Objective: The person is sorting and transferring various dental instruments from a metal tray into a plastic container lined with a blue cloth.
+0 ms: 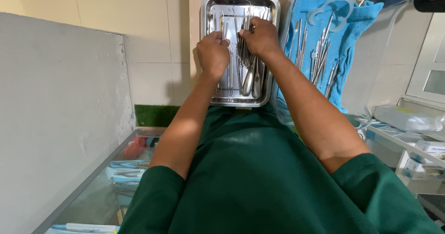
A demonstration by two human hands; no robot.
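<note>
Metal instruments (241, 53): a loose heap of slim steel hand tools, long-handled, lying lengthwise in the steel tray (273, 4). Several cross one another; two broader, spoon-like ends show at the near side of the heap. Tips are too fine to tell apart from here.

Right hand (260, 37): over the middle of the heap, fingers curled and closed on a bunch of handles near the far end of the tray.

Left hand (213, 53): just beside it on the left side of the tray, fingers bent down and pinched on one or two thin handles; what exactly it grips is hidden under the knuckles.

Steel tray: rectangular, shallow, rolled rim, set on the bench against the tiled wall.

Blue towel (357, 21): to the right, in a clear plastic tray (394, 11), carrying a second row of instruments (320, 53) laid side by side.

Glass cabinet (116, 178): low at left, sealed pouches inside.

Risks, as judged: bare skin among pointed ends, so a prick or scratch is likely if the bunch is squeezed or drawn out fast. Crossed handles may snag and drag neighbours over the low rim. A lifted bunch held only at one end could fan out and drop pieces onto the floor.
</note>
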